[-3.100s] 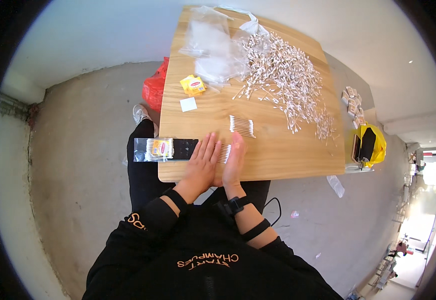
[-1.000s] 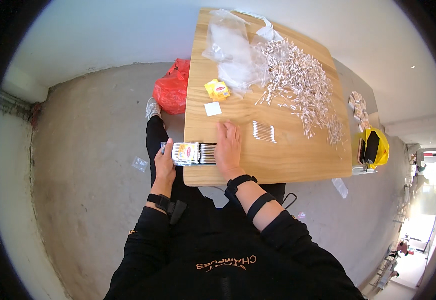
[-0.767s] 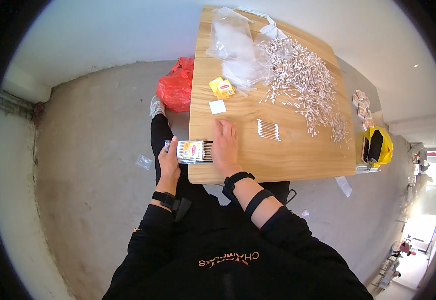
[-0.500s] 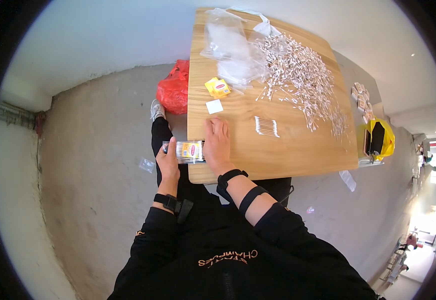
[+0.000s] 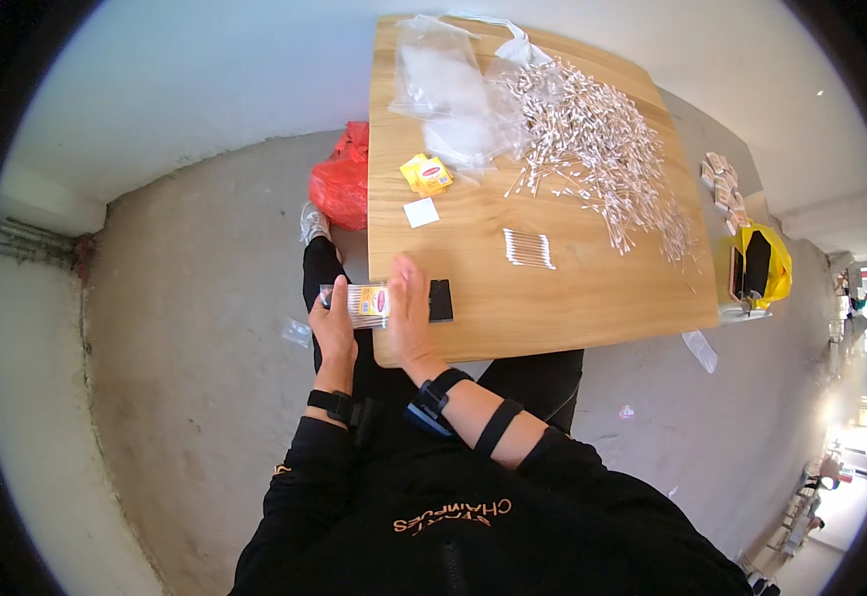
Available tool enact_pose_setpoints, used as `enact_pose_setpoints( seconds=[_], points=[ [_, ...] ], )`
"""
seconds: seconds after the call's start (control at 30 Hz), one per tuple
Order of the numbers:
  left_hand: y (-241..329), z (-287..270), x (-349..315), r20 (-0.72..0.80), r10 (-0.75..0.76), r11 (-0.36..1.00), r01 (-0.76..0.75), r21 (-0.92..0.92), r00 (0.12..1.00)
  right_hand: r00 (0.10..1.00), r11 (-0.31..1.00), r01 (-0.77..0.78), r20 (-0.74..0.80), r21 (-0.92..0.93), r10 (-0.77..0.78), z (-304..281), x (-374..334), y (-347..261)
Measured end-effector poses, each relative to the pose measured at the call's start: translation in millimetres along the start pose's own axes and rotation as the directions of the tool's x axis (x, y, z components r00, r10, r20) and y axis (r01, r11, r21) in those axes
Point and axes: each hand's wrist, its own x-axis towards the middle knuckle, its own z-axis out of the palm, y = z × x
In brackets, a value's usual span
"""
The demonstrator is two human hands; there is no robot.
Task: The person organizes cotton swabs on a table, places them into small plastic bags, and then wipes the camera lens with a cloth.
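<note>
In my left hand (image 5: 334, 326) is a clear plastic pack of cotton swabs (image 5: 362, 308) with a yellow and red label card, gripped at its left end over the table's near left edge. My right hand (image 5: 411, 313) is at the pack's right end, fingers stretched forward and fingertips slightly blurred; its thumb is hidden. Just right of that hand a flat black block (image 5: 440, 301) lies on the table, partly covered. Farther right is a neat row of loose cotton swabs (image 5: 529, 248). A white square card (image 5: 420, 213) and yellow label cards (image 5: 426, 174) lie beyond my hands.
A large heap of cotton swabs (image 5: 602, 149) spreads over the wooden table's (image 5: 592, 308) far right, beside clear plastic bags (image 5: 438, 74). A red bag (image 5: 342, 184) stands on the floor at left. Beyond the right edge are a yellow bag (image 5: 777, 268) and several small packs (image 5: 721, 184).
My right hand has shifted slightly left and turned, its fingers lifting beside the pack. The black block it mostly covered now shows. My left hand keeps its hold on the pack.
</note>
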Motion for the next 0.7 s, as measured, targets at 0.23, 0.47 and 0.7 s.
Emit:
enact_pose_setpoints(
  seconds=[0.23, 0.47, 0.7],
  points=[
    [2, 8, -3, -0.025, -0.005, 1.0, 0.005, 0.0, 1.0, 1.0, 1.0, 0.019, 0.0, -0.013, -0.019, 4, 0, 9],
    [2, -26, 11, -0.081, 0.177, 0.905, -0.13, 0.406, 0.981, 0.983, 0.936, -0.156, -0.048, 0.316, 0.18, -46, 24, 15],
    [56, 103, -52, 0.618, 0.519, 0.24, -0.794, 0.558, 0.591, 0.743, 0.929, -0.021, -0.616, 0.37, 0.262, -199, 56, 47]
  ],
)
